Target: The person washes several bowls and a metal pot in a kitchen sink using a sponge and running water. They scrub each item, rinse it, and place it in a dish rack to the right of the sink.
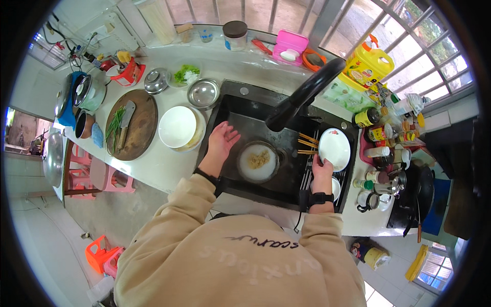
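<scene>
My right hand (323, 170) grips the lower rim of a white oval dish (333, 147) with a small red floral mark, tilted over the rack at the sink's right side. Several wooden chopsticks (308, 144) lie just left of the dish. Below my wrist, a white bowl (336, 188) is partly hidden. Over the left edge of the black sink (249, 122), my left hand (222, 141) is raised with its fingers apart, holding nothing. Between my hands, a bowl of cloudy white liquid (264, 172) sits in the basin with a tan, crumpled clump (258, 159) in it.
A black faucet (303, 96) arches over the basin. Left of the sink stand stacked white bowls (177, 126), a steel bowl (203, 94) and a round cutting board (147, 130) bearing a cleaver (127, 115) and green stalks (114, 128). Seasoning bottles (378, 132) crowd the right.
</scene>
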Demonstrator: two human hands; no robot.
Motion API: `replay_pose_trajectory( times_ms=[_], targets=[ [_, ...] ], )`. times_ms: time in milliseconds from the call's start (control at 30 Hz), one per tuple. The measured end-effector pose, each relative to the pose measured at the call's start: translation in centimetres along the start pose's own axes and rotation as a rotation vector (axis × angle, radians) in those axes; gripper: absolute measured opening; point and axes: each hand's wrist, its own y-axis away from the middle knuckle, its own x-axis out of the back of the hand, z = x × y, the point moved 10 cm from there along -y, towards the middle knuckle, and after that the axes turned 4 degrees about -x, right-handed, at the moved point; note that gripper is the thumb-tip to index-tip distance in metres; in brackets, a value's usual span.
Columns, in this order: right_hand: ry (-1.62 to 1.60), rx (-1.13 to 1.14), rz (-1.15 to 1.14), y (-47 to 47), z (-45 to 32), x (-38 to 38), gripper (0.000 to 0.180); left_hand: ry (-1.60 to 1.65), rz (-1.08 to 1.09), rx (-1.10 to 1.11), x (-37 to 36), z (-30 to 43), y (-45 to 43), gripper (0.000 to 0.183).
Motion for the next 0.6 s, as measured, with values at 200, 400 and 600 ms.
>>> replay_pose_trajectory(
  times_ms=[200,400,600],
  targets=[
    [-0.714,-0.481,0.36,1.7,2.2,-1.1,0.035,0.189,0.097,-0.06,-1.3,1.9,-6.7,0.083],
    [-0.824,-0.701,0.315,5.2,0.7,-3.3,0.037,0.313,0.277,-0.081,0.9,3.1,-11.6,0.069],
    [-0.716,-0.822,-0.051,10.9,0.5,-6.8,0.062,0.263,0.288,-0.129,2.2,3.5,-14.0,0.028]
  ],
)
